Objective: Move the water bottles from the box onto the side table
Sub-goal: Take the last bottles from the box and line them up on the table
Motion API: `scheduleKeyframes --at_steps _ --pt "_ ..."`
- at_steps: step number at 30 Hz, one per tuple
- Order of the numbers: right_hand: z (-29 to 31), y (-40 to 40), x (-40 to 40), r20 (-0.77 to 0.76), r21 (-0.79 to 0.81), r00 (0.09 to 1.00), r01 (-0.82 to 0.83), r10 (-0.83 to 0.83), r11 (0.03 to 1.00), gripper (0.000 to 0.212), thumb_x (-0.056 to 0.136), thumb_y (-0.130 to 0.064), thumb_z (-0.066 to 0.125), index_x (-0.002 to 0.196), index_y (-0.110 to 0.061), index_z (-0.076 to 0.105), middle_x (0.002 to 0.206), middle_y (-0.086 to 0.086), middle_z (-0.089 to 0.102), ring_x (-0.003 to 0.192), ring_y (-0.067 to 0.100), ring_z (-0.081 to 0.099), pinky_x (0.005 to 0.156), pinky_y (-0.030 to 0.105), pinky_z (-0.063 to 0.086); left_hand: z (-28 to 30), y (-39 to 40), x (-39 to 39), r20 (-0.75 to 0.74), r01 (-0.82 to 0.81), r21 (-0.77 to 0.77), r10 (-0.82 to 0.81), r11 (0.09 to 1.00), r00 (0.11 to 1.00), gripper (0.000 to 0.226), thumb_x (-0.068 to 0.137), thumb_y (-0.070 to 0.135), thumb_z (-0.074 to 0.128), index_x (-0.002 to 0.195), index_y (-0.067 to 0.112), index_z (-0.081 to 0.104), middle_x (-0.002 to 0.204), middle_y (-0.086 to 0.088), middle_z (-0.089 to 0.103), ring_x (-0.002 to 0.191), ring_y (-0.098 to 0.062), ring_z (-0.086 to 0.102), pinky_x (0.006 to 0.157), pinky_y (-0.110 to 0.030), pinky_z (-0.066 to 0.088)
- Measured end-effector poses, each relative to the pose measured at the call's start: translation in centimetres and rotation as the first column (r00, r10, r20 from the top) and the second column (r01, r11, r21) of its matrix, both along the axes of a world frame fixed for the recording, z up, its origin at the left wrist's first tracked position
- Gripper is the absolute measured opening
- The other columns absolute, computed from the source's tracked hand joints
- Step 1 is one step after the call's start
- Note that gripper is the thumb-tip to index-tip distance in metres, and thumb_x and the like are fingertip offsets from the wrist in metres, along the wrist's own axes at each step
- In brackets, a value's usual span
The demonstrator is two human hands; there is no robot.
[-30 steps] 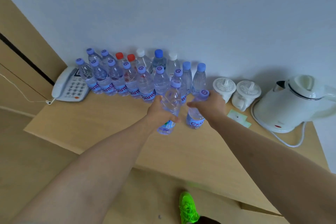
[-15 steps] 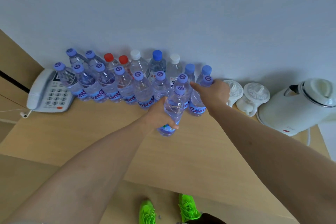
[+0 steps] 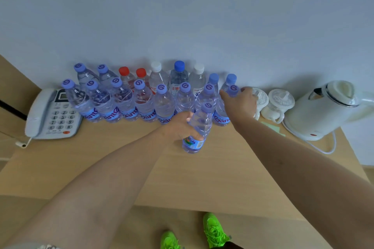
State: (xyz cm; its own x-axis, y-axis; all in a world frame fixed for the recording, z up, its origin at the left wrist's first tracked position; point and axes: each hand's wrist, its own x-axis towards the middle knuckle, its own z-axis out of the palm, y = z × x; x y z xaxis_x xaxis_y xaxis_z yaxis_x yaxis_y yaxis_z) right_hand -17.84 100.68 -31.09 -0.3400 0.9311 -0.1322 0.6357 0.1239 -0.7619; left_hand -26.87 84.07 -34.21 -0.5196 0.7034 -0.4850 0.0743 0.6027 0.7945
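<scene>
Two rows of water bottles (image 3: 125, 103) stand along the wall on the wooden side table (image 3: 202, 178). My left hand (image 3: 180, 127) grips a purple-capped bottle (image 3: 197, 129) in front of the rows, its base on or just above the table top. My right hand (image 3: 239, 103) grips another purple-capped bottle (image 3: 227, 107), which stands at the right end of the front row. The box is out of view.
A white telephone (image 3: 50, 115) lies at the table's left end. Two white lidded cups (image 3: 277, 105) and a white electric kettle (image 3: 321, 109) with its cord stand at the right. A small green paper (image 3: 272, 128) lies near the cups. Green shoes (image 3: 214, 230) show below the table's front edge.
My right hand has carried its bottle back from the table's middle into the right end of the front row. My left hand's bottle stays in front of the rows.
</scene>
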Motion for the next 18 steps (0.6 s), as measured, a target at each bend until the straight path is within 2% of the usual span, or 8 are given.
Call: scheduleKeyframes --at_steps 2,4,6,8,11,13,15,18 --pt "0.0 -0.6 0.6 -0.008 0.073 0.999 0.044 -0.044 0.996 0.058 0.081 -0.048 0.068 0.123 -0.012 0.051 0.125 0.014 0.050 0.113 0.036 0.053 0.095 0.044 0.045 0.1 -0.6 0.0 0.009 0.053 -0.027 -0.053 0.998 0.999 0.069 0.063 0.000 0.089 0.123 0.015 0.059 0.115 0.005 0.066 0.107 -0.016 0.064 0.080 -0.023 0.052" --pt "0.0 -1.3 1.0 -0.032 0.112 0.998 0.058 -0.054 0.992 0.047 0.082 -0.043 0.067 0.117 -0.014 0.055 0.120 0.011 0.052 0.107 0.034 0.056 0.090 0.040 0.045 0.3 -1.3 -0.1 -0.014 0.108 -0.069 -0.109 0.992 0.994 0.088 0.064 -0.004 0.086 0.141 0.015 0.048 0.133 0.003 0.058 0.115 -0.018 0.060 0.089 -0.028 0.053" --pt "0.1 -1.9 1.1 -0.067 0.110 0.997 0.042 -0.035 0.993 0.041 0.083 -0.037 0.066 0.116 -0.014 0.056 0.115 0.008 0.058 0.103 0.031 0.059 0.085 0.037 0.045 0.3 -2.0 -0.5 -0.031 0.140 -0.098 -0.143 0.985 0.989 0.087 0.063 -0.008 0.086 0.138 0.015 0.048 0.132 0.001 0.060 0.121 -0.023 0.058 0.098 -0.038 0.052" --pt "0.2 -2.4 1.1 -0.089 0.115 0.996 0.014 -0.004 0.993 0.037 0.084 -0.032 0.065 0.116 -0.015 0.055 0.111 0.005 0.062 0.101 0.027 0.059 0.079 0.033 0.041 0.4 -2.5 -0.9 -0.019 0.163 -0.117 -0.166 0.980 0.986 0.078 0.064 -0.008 0.085 0.128 0.019 0.050 0.119 0.008 0.064 0.117 -0.017 0.058 0.091 -0.029 0.053" --pt "0.9 -2.4 0.7 -0.119 0.258 0.991 -0.035 0.068 0.965 0.021 0.086 -0.029 0.064 0.104 -0.019 0.057 0.104 0.002 0.063 0.096 0.026 0.060 0.076 0.032 0.038 0.8 -2.4 -1.2 -0.047 0.228 -0.152 -0.238 0.962 0.970 0.079 0.064 -0.006 0.086 0.127 0.025 0.049 0.115 0.012 0.061 0.109 -0.012 0.058 0.083 -0.018 0.048" --pt "1.3 -2.2 -0.3 -0.072 0.325 0.978 -0.164 0.197 0.932 0.030 0.087 -0.034 0.065 0.112 -0.019 0.060 0.108 0.005 0.063 0.100 0.028 0.060 0.080 0.033 0.042 1.0 -2.0 -1.5 -0.064 0.282 -0.169 -0.296 0.944 0.953 0.071 0.063 -0.005 0.086 0.114 0.031 0.051 0.105 0.019 0.061 0.093 0.001 0.057 0.068 -0.004 0.044" --pt "1.7 -1.9 -1.3 0.085 0.328 0.942 -0.335 0.325 0.883 0.049 0.087 -0.043 0.067 0.130 -0.022 0.058 0.120 0.009 0.060 0.109 0.029 0.058 0.085 0.035 0.042 1.2 -1.7 -1.8 -0.071 0.303 -0.195 -0.322 0.933 0.944 0.069 0.063 -0.004 0.087 0.106 0.035 0.050 0.096 0.025 0.058 0.084 0.008 0.052 0.056 -0.001 0.039" --pt "1.7 -1.8 -2.6 0.216 0.303 0.880 -0.473 0.424 0.827 0.053 0.087 -0.040 0.065 0.138 -0.027 0.054 0.114 0.011 0.065 0.108 0.033 0.060 0.079 0.035 0.044 1.2 -1.8 -2.2 -0.082 0.318 -0.216 -0.341 0.923 0.936 0.065 0.062 -0.005 0.087 0.106 0.030 0.054 0.096 0.021 0.062 0.087 0.002 0.059 0.063 -0.006 0.044"
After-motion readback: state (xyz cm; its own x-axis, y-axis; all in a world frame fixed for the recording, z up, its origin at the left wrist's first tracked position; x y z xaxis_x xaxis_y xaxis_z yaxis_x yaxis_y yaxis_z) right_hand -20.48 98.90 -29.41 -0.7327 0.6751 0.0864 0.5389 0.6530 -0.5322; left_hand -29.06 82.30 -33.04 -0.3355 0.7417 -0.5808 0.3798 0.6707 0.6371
